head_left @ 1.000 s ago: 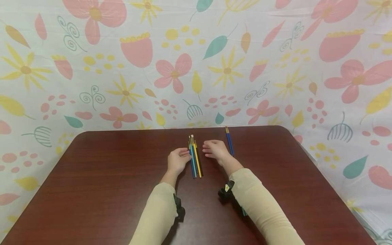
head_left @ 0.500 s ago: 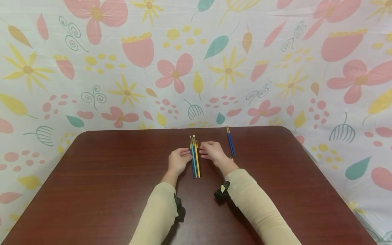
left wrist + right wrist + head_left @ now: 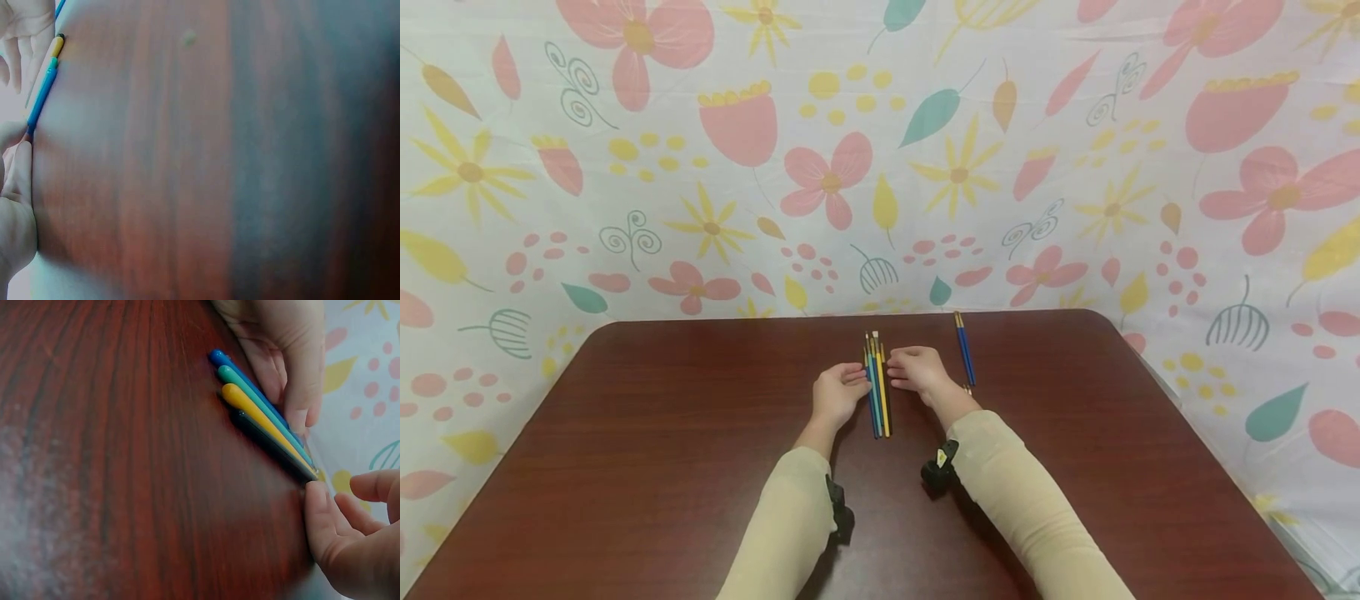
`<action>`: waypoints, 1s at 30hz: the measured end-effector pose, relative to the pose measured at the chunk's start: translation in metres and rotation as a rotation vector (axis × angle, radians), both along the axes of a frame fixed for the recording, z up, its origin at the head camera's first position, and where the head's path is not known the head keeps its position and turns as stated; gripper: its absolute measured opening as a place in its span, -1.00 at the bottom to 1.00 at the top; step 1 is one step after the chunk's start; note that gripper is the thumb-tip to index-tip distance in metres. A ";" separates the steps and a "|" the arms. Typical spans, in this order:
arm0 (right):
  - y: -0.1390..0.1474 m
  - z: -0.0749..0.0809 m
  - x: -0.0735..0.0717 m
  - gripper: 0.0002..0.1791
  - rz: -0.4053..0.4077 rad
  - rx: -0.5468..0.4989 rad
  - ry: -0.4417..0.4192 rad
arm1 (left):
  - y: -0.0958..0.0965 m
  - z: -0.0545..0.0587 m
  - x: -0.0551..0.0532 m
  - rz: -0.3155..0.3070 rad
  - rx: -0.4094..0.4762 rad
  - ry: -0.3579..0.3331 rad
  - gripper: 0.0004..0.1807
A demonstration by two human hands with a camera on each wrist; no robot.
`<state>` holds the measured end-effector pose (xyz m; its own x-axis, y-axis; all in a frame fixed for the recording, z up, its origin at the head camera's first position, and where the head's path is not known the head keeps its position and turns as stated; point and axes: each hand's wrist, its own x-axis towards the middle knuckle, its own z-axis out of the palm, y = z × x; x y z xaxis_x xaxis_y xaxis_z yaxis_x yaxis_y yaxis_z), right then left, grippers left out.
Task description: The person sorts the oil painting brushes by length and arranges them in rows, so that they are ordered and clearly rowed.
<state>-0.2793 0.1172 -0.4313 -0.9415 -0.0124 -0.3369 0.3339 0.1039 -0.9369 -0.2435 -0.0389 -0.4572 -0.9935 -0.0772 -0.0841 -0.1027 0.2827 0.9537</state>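
Several paintbrushes lie side by side near the middle of the table, handles toward me; a yellow paintbrush (image 3: 882, 396) shows among them. On their left side my left hand (image 3: 837, 394) rests with its fingertips and thumb against the outer blue paintbrush (image 3: 240, 372). My right hand (image 3: 919, 371) stands at the other side, its fingers bent a little, fingertips touching the black paintbrush (image 3: 272, 444). A teal paintbrush (image 3: 234, 378) lies between the blue and yellow ones in the right wrist view. Fingers partly hide the bristle ends there.
Farther right, blue paintbrushes (image 3: 965, 350) lie near the back edge of the brown table (image 3: 662, 433). Another brush tip (image 3: 968, 389) pokes out beside my right wrist, the rest hidden by the sleeve. A flowered cloth (image 3: 880, 150) hangs behind the table.
My right hand has moved left, from apart to against the paintbrush group, and the brushes lie closer together. The left hand has stayed in place.
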 end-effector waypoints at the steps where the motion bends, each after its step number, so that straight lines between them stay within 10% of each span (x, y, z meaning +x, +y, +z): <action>1: 0.000 -0.001 -0.001 -0.60 0.001 0.011 0.005 | 0.000 0.000 0.000 -0.001 0.000 -0.001 -0.60; 30: -0.017 -0.001 -0.019 -0.68 0.004 0.465 0.048 | -0.001 0.000 0.000 -0.012 0.033 0.002 -0.60</action>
